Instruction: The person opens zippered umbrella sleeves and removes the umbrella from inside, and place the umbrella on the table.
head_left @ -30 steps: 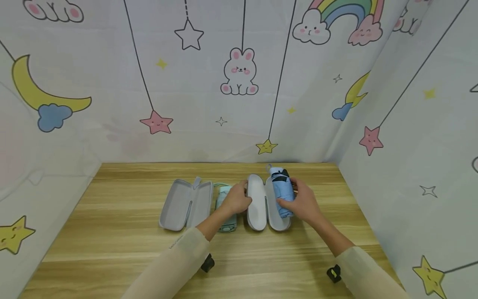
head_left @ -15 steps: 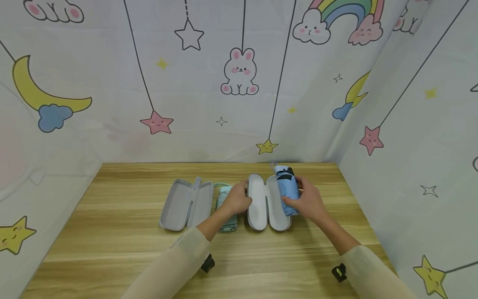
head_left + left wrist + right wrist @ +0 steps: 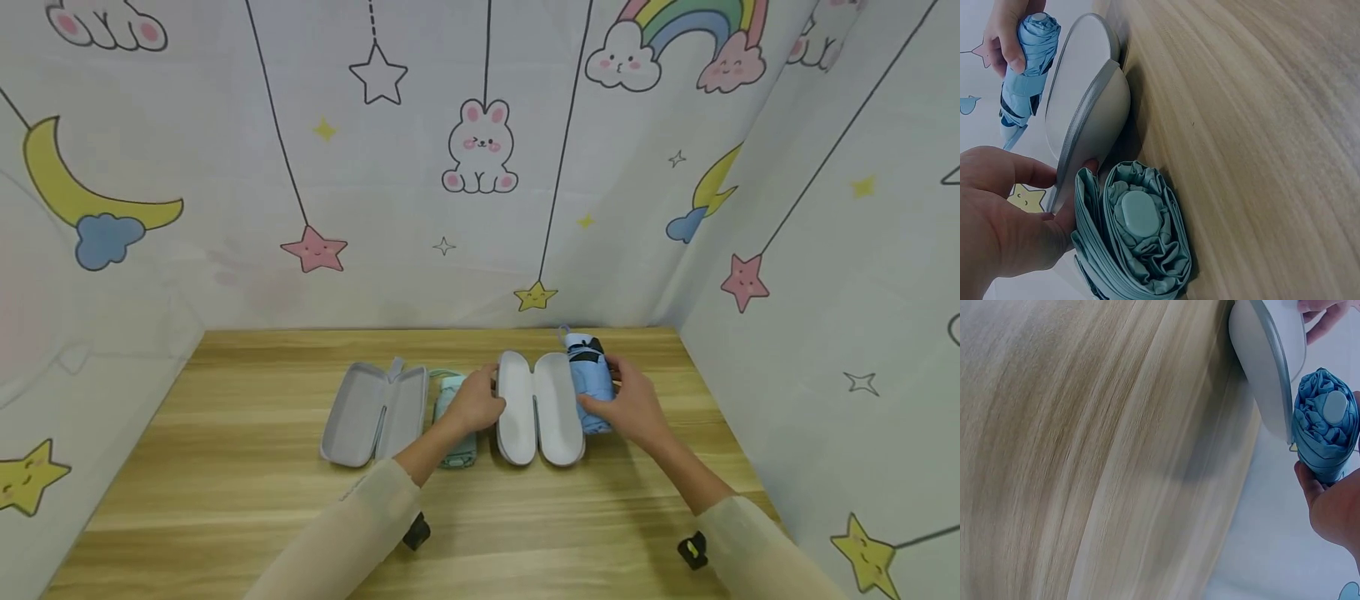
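In the head view my right hand (image 3: 632,404) grips a folded blue umbrella (image 3: 592,379) with a dark band and a wrist loop. It is held just right of an open, hinged case (image 3: 517,408), white inside and bare. My left hand (image 3: 476,402) pinches that case's left rim; the left wrist view has the fingers (image 3: 1035,172) on its edge. Below that hand lies a folded green umbrella (image 3: 1141,215), partly covered by the hand in the head view. From the right wrist, the blue umbrella's round handle end (image 3: 1335,407) shows beside the case's raised edge.
Left of the green umbrella, a second hinged case (image 3: 352,417), grey inside, lies open with a small tab at its top. Everything stands on a wooden table (image 3: 525,533) backed by a patterned cloth (image 3: 405,175), which also hangs at both sides.
My right hand has carried the blue umbrella rightward, from over the case's right half to beyond its right edge. The left hand has stayed at the case's left rim.
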A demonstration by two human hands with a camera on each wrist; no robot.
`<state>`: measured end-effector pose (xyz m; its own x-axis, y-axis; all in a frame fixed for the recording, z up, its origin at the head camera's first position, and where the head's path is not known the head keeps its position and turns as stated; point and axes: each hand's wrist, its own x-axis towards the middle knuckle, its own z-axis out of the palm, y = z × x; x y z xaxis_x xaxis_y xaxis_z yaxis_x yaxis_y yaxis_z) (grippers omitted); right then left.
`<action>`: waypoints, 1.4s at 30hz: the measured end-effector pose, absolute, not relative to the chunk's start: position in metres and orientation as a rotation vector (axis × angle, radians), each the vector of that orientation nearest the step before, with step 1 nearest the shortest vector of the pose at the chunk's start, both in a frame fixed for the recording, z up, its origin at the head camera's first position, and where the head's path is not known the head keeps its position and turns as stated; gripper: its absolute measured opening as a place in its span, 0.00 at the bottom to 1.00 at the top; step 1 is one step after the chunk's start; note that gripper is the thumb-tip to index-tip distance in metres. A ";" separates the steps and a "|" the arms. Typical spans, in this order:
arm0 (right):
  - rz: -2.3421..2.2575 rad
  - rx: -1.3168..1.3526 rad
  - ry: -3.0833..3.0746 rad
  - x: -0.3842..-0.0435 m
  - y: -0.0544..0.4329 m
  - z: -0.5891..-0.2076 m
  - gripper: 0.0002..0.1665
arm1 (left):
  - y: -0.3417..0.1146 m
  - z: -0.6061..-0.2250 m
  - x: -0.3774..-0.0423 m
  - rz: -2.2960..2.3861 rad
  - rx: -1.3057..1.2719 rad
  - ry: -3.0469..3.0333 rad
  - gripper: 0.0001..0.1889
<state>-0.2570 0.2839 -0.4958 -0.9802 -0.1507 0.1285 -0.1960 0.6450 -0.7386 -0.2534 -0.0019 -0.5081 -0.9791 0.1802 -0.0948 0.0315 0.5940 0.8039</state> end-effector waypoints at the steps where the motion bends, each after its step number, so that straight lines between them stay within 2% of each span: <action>1: 1.268 0.296 -2.797 -0.257 0.285 -0.496 0.51 | -0.002 -0.509 -0.253 1.334 0.175 2.651 0.38; 42: 1.161 0.208 -2.839 -0.261 0.322 -0.512 0.53 | -0.002 -0.514 -0.252 1.485 0.138 2.576 0.36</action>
